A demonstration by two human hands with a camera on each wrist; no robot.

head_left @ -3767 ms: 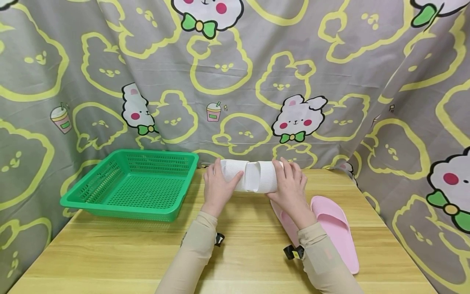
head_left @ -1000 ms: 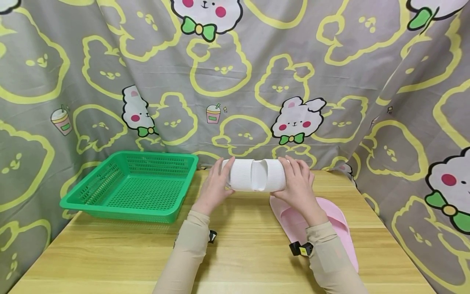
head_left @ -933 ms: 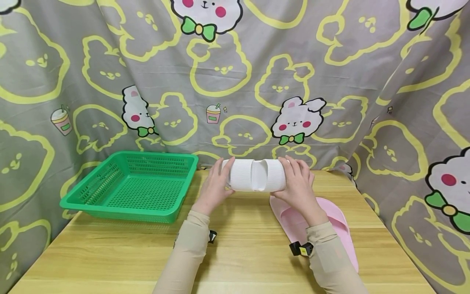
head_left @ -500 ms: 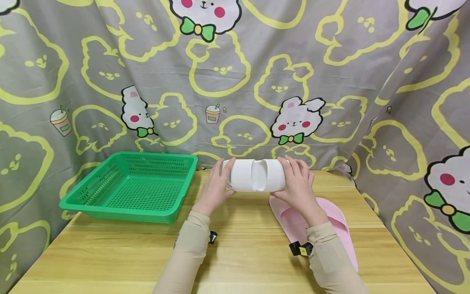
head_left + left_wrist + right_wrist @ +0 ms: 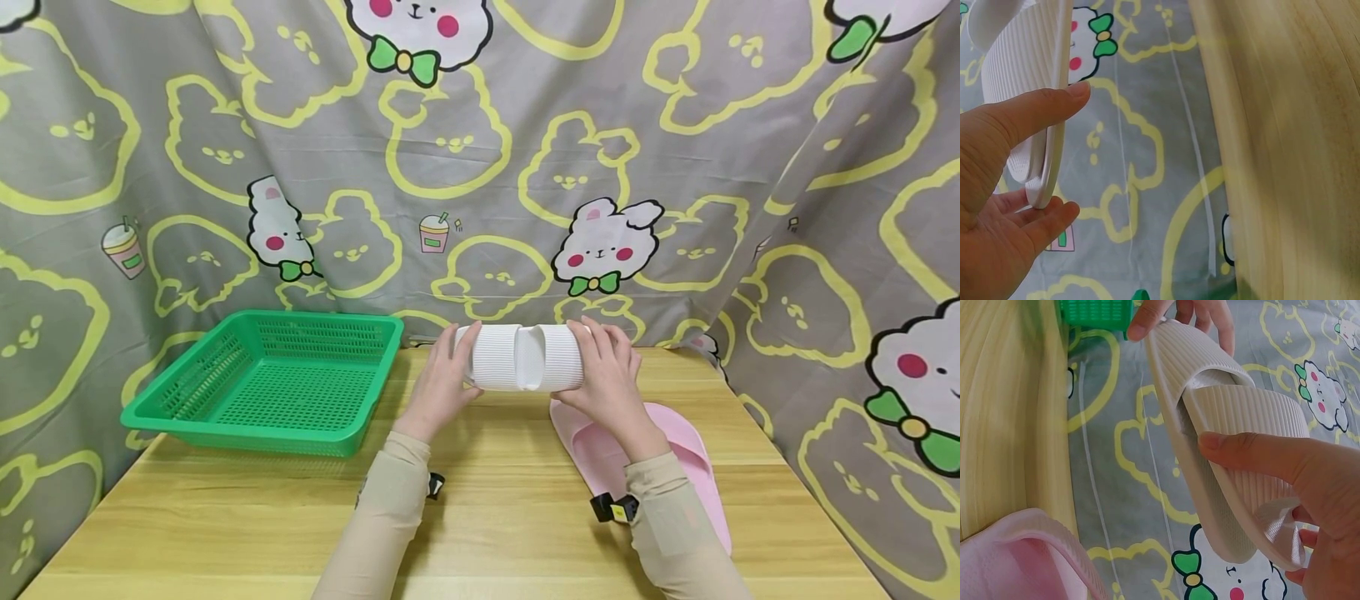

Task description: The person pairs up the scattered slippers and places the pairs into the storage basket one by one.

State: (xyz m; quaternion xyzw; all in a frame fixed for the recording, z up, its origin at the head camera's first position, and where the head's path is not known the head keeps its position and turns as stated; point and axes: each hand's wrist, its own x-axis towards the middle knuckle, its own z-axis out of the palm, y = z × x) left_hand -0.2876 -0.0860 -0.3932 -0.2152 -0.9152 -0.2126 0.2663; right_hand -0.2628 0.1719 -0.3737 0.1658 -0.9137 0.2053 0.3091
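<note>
Both hands hold a pair of white ribbed slippers (image 5: 495,358) level above the far part of the table. In the right wrist view the two slippers (image 5: 1250,409) lie against each other, pointing opposite ways, their straps overlapping. My left hand (image 5: 438,383) grips the left end, thumb on one side and fingers on the other, as the left wrist view shows of the slipper (image 5: 1054,150). At the right end my right hand (image 5: 607,387) grips the pair, its thumb (image 5: 1241,450) pressed along a strap edge. The palm hides part of that end.
A pair of pink slippers (image 5: 705,492) lies on the table (image 5: 495,517) at the right, partly hidden under the right forearm. To the left stands a green perforated basket (image 5: 240,431). A patterned grey curtain (image 5: 480,167) hangs behind the table.
Since the oldest frame, the white slippers and both hands have shifted a little right, and the left hand has changed its hold at the left end. Over the last second, hardly anything moves.
</note>
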